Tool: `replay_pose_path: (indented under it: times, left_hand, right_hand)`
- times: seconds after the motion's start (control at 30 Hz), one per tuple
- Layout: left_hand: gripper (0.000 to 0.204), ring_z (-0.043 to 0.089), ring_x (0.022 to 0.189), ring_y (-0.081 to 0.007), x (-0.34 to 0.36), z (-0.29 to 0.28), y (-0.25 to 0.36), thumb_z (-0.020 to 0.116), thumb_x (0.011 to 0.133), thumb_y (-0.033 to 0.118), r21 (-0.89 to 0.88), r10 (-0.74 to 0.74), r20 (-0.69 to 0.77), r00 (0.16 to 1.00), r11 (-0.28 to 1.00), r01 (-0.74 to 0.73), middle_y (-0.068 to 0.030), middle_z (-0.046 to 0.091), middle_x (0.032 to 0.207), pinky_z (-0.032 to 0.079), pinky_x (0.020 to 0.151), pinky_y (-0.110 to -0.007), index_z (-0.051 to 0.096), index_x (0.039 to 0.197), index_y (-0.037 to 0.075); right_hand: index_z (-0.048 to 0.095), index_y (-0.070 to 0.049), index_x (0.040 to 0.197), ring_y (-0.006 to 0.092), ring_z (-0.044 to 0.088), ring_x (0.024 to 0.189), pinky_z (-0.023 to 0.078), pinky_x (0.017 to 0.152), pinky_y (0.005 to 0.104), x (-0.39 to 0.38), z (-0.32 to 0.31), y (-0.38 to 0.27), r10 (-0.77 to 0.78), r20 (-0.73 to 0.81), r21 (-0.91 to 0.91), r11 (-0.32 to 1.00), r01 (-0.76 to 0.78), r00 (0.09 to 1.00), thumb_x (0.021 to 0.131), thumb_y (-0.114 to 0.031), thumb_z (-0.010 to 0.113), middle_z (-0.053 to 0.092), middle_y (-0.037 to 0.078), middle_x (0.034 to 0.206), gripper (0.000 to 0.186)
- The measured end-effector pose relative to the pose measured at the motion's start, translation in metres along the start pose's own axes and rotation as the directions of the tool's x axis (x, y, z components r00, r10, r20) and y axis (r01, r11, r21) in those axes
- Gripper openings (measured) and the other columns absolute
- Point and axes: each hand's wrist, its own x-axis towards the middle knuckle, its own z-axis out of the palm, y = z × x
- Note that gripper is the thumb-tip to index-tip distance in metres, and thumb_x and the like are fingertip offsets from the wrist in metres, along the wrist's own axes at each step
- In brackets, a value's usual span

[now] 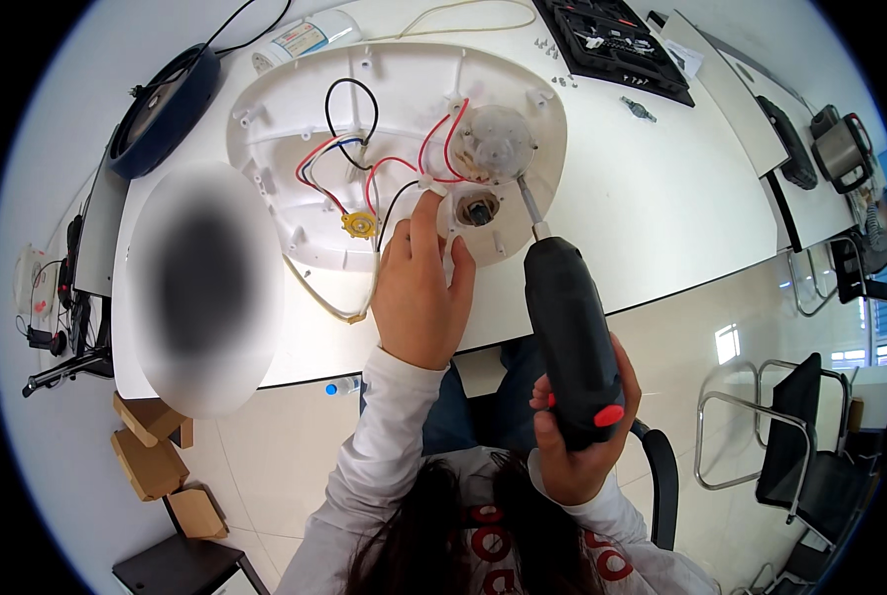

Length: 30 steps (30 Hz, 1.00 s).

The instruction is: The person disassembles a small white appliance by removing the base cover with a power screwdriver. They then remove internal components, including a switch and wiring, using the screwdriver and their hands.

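Observation:
My right hand [584,451] is wrapped around a black electric screwdriver [574,332] with red buttons. Its metal bit reaches the rim of a round translucent cover [495,144] inside a white plastic housing [413,61]. Over the housing's near edge lies my left hand [423,297], fingers apart, the index finger stretched toward a small white connector [429,182] among red wires. Whether the fingertip presses on it I cannot tell. Beside that hand are a yellow round part [360,224] with wires and a dark knob-like part [478,210] set in the housing.
A black tool case [617,50] lies at the far right of the white table [681,198], with loose screws [545,48] and a small metal part [638,108] near it. A white bottle [307,40] and a dark blue round object [166,111] are at the far left. Chairs [790,436] stand to the right.

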Motion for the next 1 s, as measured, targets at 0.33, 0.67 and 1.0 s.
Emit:
replay_pose_path:
  times: [0.33,0.67,1.0]
  left_hand:
    - [0.048,0.056,0.071,-0.0245,0.000,0.001,-0.001,0.062,0.081,0.004,-0.009,0.005,0.007,1.000,1.000,-0.005,-0.0093,0.055,0.082,0.046,0.064,-0.036,0.046,0.127,0.005]
    - [0.050,0.058,0.067,-0.0177,0.000,0.002,-0.002,0.064,0.080,-0.003,0.072,0.033,-0.011,0.999,0.997,-0.032,-0.0071,0.056,0.076,0.047,0.062,-0.030,0.049,0.127,0.005]
    - [0.055,0.057,0.065,-0.0191,0.000,0.003,-0.002,0.066,0.077,-0.005,0.142,0.056,0.001,0.998,0.988,-0.055,-0.0060,0.055,0.077,0.047,0.061,-0.032,0.048,0.128,0.007]
  right_hand:
    - [0.024,0.010,0.138,0.0319,0.055,0.112,0.043,0.094,0.0367,0.003,0.000,-0.001,0.001,0.005,0.035,0.999,-0.001,1.000,0.079,-0.015,0.073,0.044,0.027,0.131,0.080]
    - [0.026,0.009,0.137,0.0311,0.066,0.093,0.051,0.080,0.0348,0.016,-0.005,-0.022,-0.016,0.029,-0.030,0.999,0.017,0.999,0.079,-0.014,0.073,0.059,0.027,0.111,0.078]
    - [0.027,0.009,0.136,0.0324,0.068,0.085,0.053,0.073,0.0343,0.023,-0.004,-0.030,-0.007,0.038,-0.062,0.998,0.010,0.999,0.080,-0.015,0.073,0.062,0.027,0.103,0.077]
